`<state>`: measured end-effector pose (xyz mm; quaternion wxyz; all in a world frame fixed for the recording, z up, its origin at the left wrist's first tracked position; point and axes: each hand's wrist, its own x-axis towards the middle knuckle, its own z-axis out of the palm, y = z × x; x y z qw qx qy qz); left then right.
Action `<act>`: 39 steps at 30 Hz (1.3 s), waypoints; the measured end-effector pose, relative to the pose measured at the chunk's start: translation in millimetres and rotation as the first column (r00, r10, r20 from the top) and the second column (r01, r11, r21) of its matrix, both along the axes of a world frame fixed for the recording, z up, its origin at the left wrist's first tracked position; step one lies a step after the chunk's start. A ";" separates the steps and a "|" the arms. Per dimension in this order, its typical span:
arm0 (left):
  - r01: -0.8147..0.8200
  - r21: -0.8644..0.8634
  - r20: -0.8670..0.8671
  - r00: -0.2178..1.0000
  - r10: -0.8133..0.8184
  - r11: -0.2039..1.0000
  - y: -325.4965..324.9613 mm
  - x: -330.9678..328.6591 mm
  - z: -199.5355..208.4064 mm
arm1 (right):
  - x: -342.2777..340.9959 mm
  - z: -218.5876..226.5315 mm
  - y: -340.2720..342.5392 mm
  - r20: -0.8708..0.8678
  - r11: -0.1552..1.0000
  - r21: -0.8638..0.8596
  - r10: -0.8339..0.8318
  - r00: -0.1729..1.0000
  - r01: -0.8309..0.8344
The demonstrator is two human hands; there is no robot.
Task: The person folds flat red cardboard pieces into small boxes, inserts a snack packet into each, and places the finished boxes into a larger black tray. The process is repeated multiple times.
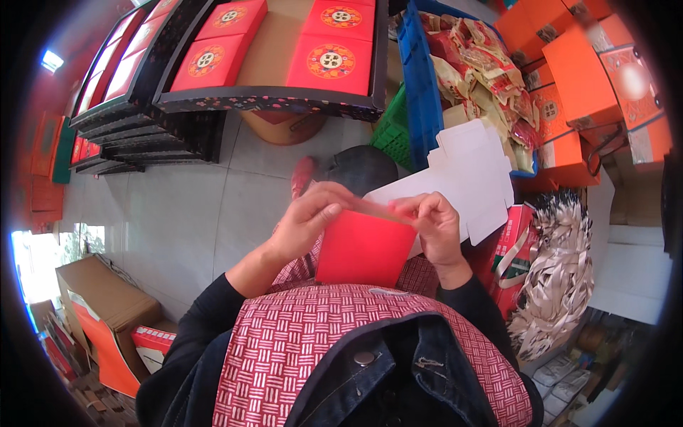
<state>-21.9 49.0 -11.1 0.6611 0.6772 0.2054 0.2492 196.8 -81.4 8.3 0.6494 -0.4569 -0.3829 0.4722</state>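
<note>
grey tiled floor (171,220), the broadest surface, extends beneath the work area. the patterned red-and-white apron (299,334) covers the person's front over dark sleeves. black trays (263,101) are stacked at upper left; the nearest bears red boxes with round emblems (331,60), set in two columns with a bare brown strip between them. orange boxes (576,78) are piled at upper right. a blue crate (420,78), adjoining them, is heaped with pale and red packets (487,67); a green crate (393,132) is partly visible at its left. an open brown carton (110,295) stands at lower left. pale ribbons (558,277) with dark ends form a thick bundle at right, and flat white card pieces (452,186) lie near the right hand.

centre: the square red box (366,249) is held in front of the apron, between the two hands, its plain face turned up. the left hand (313,217) grasps the upper left corner, thumb on the face and fingers reaching along the far edge. the right hand (435,226) has its thumb and fingertips pinched together on the upper right edge; the edge between the hands is blurred.
</note>
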 end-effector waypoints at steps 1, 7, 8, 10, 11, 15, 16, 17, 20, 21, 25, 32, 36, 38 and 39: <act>-0.005 0.049 0.017 1.000 0.004 0.999 -1.0 1.7 5.0 | 6.0 5.7 4.9 -0.053 0.997 -0.043 0.061 0.997 -0.063; -0.040 0.127 0.078 0.996 0.030 0.991 -9.3 2.8 22.9 | 18.5 63.5 54.0 -0.005 0.753 -0.472 0.518 0.855 -0.459; -0.025 0.125 0.079 0.997 0.015 0.992 -9.1 1.4 21.8 | 19.2 64.1 56.7 0.043 0.733 -0.504 0.549 0.835 -0.456; 0.003 0.121 0.082 0.997 -0.013 0.993 -9.2 -1.7 16.5 | 17.7 65.6 59.8 0.108 0.742 -0.490 0.572 0.813 -0.457; -0.023 0.023 0.147 0.989 0.020 0.999 -12.8 -1.3 12.6 | 16.1 65.0 61.4 0.135 0.743 -0.482 0.586 0.799 -0.464; -0.042 -0.169 0.264 0.961 0.086 0.985 -19.8 1.0 3.3 | 8.8 71.1 65.7 0.191 0.755 -0.531 0.549 0.813 -0.385; -0.034 -0.167 0.262 0.962 0.078 0.985 -19.3 0.6 2.8 | 9.2 69.0 65.6 0.217 0.759 -0.542 0.542 0.812 -0.362; -0.037 -0.177 0.264 0.961 0.083 0.984 -19.5 0.2 3.3 | 9.2 66.7 64.8 0.241 0.763 -0.552 0.533 0.811 -0.336; -0.038 -0.182 0.244 0.966 0.083 0.982 -20.0 -0.8 6.4 | 5.6 59.9 60.3 0.491 0.871 -0.421 0.454 0.744 -0.253; -0.037 -0.168 0.219 0.973 0.074 0.985 -19.4 -1.7 6.9 | 4.7 58.2 59.1 0.556 0.896 -0.367 0.426 0.714 -0.249; -0.020 -0.146 0.217 0.975 0.052 0.989 -18.8 -2.4 2.5 | 1.8 49.9 51.8 0.676 0.947 -0.215 0.322 0.662 -0.241; 0.002 -0.149 0.214 0.976 0.031 0.989 -20.5 -3.8 3.5 | -9.6 43.5 45.6 0.703 0.976 -0.142 0.216 0.677 -0.164; -0.024 -0.059 0.196 0.980 0.035 0.998 -19.8 -4.2 0.2 | -8.3 44.8 46.1 0.707 0.971 -0.149 0.238 0.666 -0.189; -0.034 -0.046 0.212 0.976 0.043 0.998 -20.2 -3.9 -0.2 | -8.6 45.1 45.3 0.704 0.971 -0.154 0.239 0.669 -0.184; -0.033 -0.054 0.226 0.973 0.044 0.998 -20.5 -3.7 -0.4 | -8.2 44.9 44.9 0.703 0.970 -0.155 0.241 0.670 -0.186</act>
